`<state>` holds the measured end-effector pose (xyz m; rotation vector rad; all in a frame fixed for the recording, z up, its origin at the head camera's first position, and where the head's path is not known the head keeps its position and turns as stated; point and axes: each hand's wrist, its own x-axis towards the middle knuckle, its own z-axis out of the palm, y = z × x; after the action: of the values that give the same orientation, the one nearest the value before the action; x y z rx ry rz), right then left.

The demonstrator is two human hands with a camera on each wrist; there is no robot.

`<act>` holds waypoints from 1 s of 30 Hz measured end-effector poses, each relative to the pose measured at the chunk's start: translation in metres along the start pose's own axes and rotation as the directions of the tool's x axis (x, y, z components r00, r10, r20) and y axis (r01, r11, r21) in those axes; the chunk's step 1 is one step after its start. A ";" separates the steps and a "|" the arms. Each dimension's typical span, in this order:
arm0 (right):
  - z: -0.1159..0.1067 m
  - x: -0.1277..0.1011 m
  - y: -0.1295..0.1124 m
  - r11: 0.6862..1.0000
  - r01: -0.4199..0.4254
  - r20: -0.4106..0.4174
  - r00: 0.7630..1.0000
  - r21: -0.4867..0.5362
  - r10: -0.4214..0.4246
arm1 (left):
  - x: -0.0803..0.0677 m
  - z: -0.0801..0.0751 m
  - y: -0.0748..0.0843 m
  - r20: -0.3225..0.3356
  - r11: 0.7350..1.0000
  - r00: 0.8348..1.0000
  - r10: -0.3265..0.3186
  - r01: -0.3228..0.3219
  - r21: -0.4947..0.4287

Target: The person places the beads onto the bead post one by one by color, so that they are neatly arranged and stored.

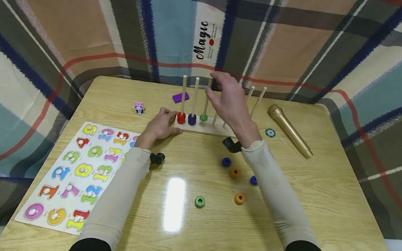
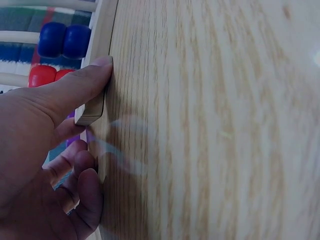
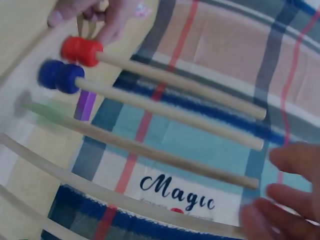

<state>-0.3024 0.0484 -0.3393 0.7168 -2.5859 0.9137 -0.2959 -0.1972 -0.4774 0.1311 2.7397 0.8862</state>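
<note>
**Peg rack steadied at one end, a hand at the rod tips**

The wooden peg rack (image 1: 206,128) lies near the far middle of the desk (image 1: 325,204), its base running left to right and its rods standing upright, the right-hand ones leaning a little outward. The first rod carries a red ring (image 1: 181,118), the second a blue ring (image 1: 192,119), the third a green ring (image 1: 203,117) — each sits low, at the base.

The left hand (image 1: 160,125) rests on the desk at the rack's left end; in the left wrist view its thumb (image 2: 82,85) lies straight against the base's edge, with the other fingers loosely curled beside it, gripping nothing. The right hand (image 1: 230,100) is raised over the middle rods, palm down, wrist bent, fingers relaxed and spread near the rod tips — they hold nothing that can be seen.

Loose rings lie in front of the rack: a green one (image 1: 199,201), two orange (image 1: 239,198), two blue (image 1: 226,161). A number puzzle (image 1: 74,177) lies at the left, a gold microphone (image 1: 290,130) at the right.
</note>
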 end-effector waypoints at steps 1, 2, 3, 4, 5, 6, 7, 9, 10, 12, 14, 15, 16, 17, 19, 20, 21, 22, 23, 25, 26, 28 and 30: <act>0.000 -0.006 0.000 0.999 0.038 -0.020 0.999 0.008 -0.038 | 0.000 0.000 0.000 0.000 1.000 1.000 0.000 0.000 0.000; 0.001 -0.014 0.000 0.996 0.086 -0.039 0.996 0.016 -0.085 | -0.001 0.001 0.001 0.000 1.000 1.000 0.002 -0.002 -0.001; 0.001 -0.024 -0.001 0.992 0.126 -0.037 0.991 0.022 -0.125 | -0.001 0.001 0.001 0.001 1.000 1.000 0.003 -0.003 0.000; 0.002 -0.035 -0.002 0.987 0.155 -0.010 0.988 0.031 -0.155 | -0.002 0.001 0.001 0.002 1.000 1.000 0.002 -0.002 -0.001; 0.003 -0.048 -0.004 0.986 0.163 0.050 0.985 0.036 -0.164 | -0.002 0.000 0.002 0.003 1.000 1.000 0.004 -0.004 -0.002; 0.005 -0.061 -0.006 0.985 0.167 0.138 0.976 0.030 -0.170 | -0.002 -0.001 0.003 0.003 1.000 1.000 0.006 -0.006 0.001; 0.008 -0.074 -0.009 0.986 0.165 0.245 0.955 0.026 -0.166 | -0.002 -0.002 0.003 0.003 1.000 1.000 0.008 -0.008 0.003; 0.016 -0.100 -0.015 0.990 0.140 0.477 0.871 -0.017 -0.115 | -0.002 -0.004 0.004 0.001 1.000 1.000 0.013 -0.013 0.011; 0.020 -0.111 -0.018 0.990 0.132 0.573 0.815 -0.044 -0.083 | -0.001 -0.006 0.004 -0.001 1.000 1.000 0.015 -0.015 0.013; 0.028 -0.132 -0.024 0.986 0.133 0.704 0.710 -0.097 -0.027 | 0.001 -0.008 0.004 -0.002 1.000 1.000 0.022 -0.022 0.017; 0.034 -0.150 -0.028 0.979 0.141 0.762 0.647 -0.147 0.021 | 0.003 -0.008 0.004 -0.001 0.999 1.000 0.030 -0.030 0.017; 0.036 -0.158 -0.030 0.976 0.143 0.776 0.630 -0.167 0.040 | 0.004 -0.007 0.004 0.002 0.999 1.000 0.031 -0.031 0.017; 0.038 -0.165 -0.031 0.973 0.144 0.781 0.622 -0.181 0.054 | 0.004 -0.007 0.004 0.005 0.999 0.999 0.032 -0.033 0.016; 0.040 -0.171 -0.031 0.971 0.150 0.781 0.622 -0.188 0.055 | 0.005 -0.006 0.004 0.008 0.999 0.999 0.032 -0.032 0.016; 0.044 -0.180 -0.029 0.971 0.166 0.774 0.633 -0.173 0.030 | 0.004 -0.005 0.004 0.009 1.000 1.000 0.027 -0.027 0.016; 0.045 -0.182 -0.028 0.974 0.166 0.772 0.635 -0.155 0.015 | 0.004 -0.005 0.004 0.009 1.000 1.000 0.021 -0.021 0.016; 0.046 -0.183 -0.026 0.977 0.166 0.769 0.640 -0.133 -0.005 | 0.003 -0.005 0.003 0.007 1.000 1.000 0.014 -0.014 0.016; 0.047 -0.181 -0.025 0.981 0.162 0.762 0.647 -0.108 -0.023 | 0.002 -0.004 0.003 0.006 1.000 1.000 0.008 -0.008 0.013; 0.046 -0.179 -0.023 0.984 0.155 0.753 0.657 -0.086 -0.038 | 0.002 -0.003 0.002 0.005 1.000 1.000 0.003 -0.003 0.011; 0.042 -0.169 -0.019 0.991 0.128 0.719 0.693 -0.048 -0.055 | 0.000 -0.002 0.001 0.002 1.000 1.000 -0.002 0.002 0.006; 0.039 -0.161 -0.018 0.993 0.114 0.690 0.721 -0.034 -0.059 | 0.000 -0.002 0.001 0.003 1.000 1.000 -0.002 0.002 0.004; 0.030 -0.142 -0.014 0.995 0.098 0.605 0.793 -0.012 -0.071 | 0.000 -0.002 0.000 0.005 1.000 1.000 0.002 -0.002 0.002; 0.020 -0.121 -0.011 0.996 0.091 0.501 0.862 -0.004 -0.077 | -0.001 -0.003 0.000 0.004 1.000 1.000 0.001 -0.001 0.001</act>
<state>-0.1989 0.0708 -0.4018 1.1853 -2.9679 0.7350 -0.2958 -0.1993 -0.4750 0.1345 2.7362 0.8837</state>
